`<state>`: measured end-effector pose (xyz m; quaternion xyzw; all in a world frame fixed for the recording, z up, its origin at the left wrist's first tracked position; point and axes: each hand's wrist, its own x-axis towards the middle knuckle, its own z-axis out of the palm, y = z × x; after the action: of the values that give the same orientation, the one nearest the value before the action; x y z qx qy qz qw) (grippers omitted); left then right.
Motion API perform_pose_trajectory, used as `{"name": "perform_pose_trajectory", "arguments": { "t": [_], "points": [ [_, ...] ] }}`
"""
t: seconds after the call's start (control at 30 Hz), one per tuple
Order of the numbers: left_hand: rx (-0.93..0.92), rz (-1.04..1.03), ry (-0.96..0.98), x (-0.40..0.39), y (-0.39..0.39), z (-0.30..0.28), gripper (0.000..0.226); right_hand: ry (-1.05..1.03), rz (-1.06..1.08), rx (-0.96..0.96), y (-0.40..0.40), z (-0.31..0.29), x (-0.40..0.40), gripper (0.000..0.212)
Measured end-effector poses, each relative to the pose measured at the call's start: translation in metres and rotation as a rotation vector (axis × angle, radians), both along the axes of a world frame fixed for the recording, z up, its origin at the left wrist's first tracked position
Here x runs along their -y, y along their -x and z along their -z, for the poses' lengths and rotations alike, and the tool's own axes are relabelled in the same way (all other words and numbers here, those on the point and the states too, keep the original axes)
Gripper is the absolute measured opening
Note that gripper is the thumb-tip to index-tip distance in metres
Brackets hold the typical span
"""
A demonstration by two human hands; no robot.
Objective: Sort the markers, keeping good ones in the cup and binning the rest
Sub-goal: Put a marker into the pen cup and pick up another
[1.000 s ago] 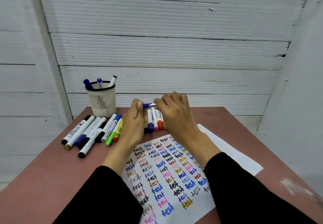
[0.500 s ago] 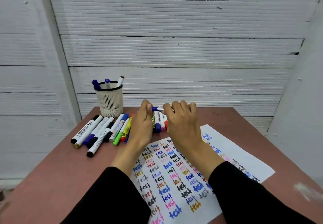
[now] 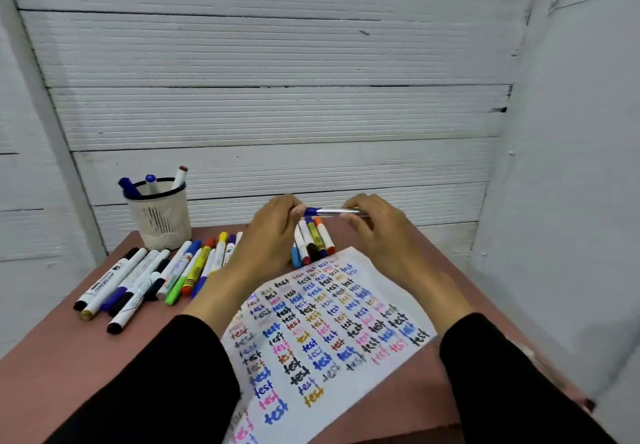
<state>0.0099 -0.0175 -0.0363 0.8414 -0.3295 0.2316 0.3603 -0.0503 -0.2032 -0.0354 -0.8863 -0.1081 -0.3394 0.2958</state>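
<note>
Both hands' fingers clamp a slim blue-capped marker [image 3: 329,212] level, seemingly silvery-barrelled, above the papered table [image 3: 69,350].

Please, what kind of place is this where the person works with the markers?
Probably a simple home or workshop corner, not an office: a small reddish-brown table stands against white ribbed wall panels, with a mesh pen cup and a test sheet.
</note>
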Motion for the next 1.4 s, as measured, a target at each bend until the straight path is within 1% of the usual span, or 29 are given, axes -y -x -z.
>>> {"name": "perform_pose_trajectory", "arguments": {
  "t": [0.1,0.17,0.2,0.27,0.37,0.43,0.5,0.57,0.63,0.73,0.8,0.93,1.03,1.1,1.17,1.2,1.27,1.33,1.4],
  "points": [
    [-0.055,0.099,-0.01,0.065,0.016,-0.014,0.022,-0.06,0.091,0.051,0.03,-0.007,0.056,0.013],
    [-0.114,0.163,0.009,0.109,0.032,-0.012,0.018,-0.054,0.202,0.04,0.054,-0.006,0.094,0.016],
    [-0.156,0.189,0.01,0.13,0.04,-0.008,0.02,-0.047,0.273,0.017,0.068,-0.004,0.112,0.019],
    [-0.218,0.232,-0.038,0.168,0.057,0.006,0.025,-0.049,0.444,-0.061,0.098,0.008,0.149,0.025],
    [-0.24,0.246,-0.22,0.212,0.077,0.032,0.014,-0.015,0.669,-0.247,0.145,0.04,0.195,0.039],
    [-0.252,0.232,-0.303,0.224,0.086,0.042,0.013,-0.023,0.744,-0.367,0.167,0.066,0.215,0.046],
    [-0.252,0.221,-0.359,0.238,0.098,0.052,0.017,-0.054,0.799,-0.469,0.191,0.096,0.23,0.045],
    [-0.22,0.194,-0.407,0.244,0.107,0.057,0.022,-0.078,0.814,-0.554,0.205,0.131,0.24,0.039],
    [-0.171,0.168,-0.464,0.248,0.115,0.058,0.027,-0.121,0.816,-0.623,0.213,0.168,0.244,0.028],
    [-0.165,0.178,-0.491,0.248,0.112,0.06,0.032,-0.183,0.825,-0.694,0.216,0.221,0.239,0.016],
    [-0.176,0.185,-0.486,0.247,0.111,0.061,0.036,-0.201,0.818,-0.749,0.218,0.256,0.233,0.015],
    [-0.168,0.175,-0.497,0.248,0.114,0.062,0.042,-0.261,0.827,-0.912,0.222,0.327,0.227,0.02],
    [-0.158,0.168,-0.506,0.249,0.114,0.061,0.044,-0.322,0.851,-0.996,0.229,0.352,0.217,0.021],
    [-0.15,0.167,-0.506,0.249,0.114,0.061,0.044,-0.382,0.876,-1.014,0.23,0.357,0.211,0.021],
    [-0.141,0.162,-0.514,0.251,0.113,0.063,0.045,-0.526,0.851,-0.992,0.228,0.369,0.21,0.012],
    [-0.139,0.158,-0.516,0.252,0.112,0.063,0.045,-0.614,0.839,-0.973,0.227,0.375,0.212,0.017],
    [-0.139,0.147,-0.522,0.253,0.111,0.064,0.045,-0.727,0.855,-0.912,0.224,0.384,0.217,0.037],
    [-0.14,0.145,-0.528,0.253,0.11,0.065,0.046,-0.729,0.854,-0.867,0.22,0.386,0.217,0.042],
    [-0.137,0.144,-0.535,0.253,0.11,0.066,0.046,-0.725,0.84,-0.826,0.218,0.381,0.215,0.036]
  ]
}}
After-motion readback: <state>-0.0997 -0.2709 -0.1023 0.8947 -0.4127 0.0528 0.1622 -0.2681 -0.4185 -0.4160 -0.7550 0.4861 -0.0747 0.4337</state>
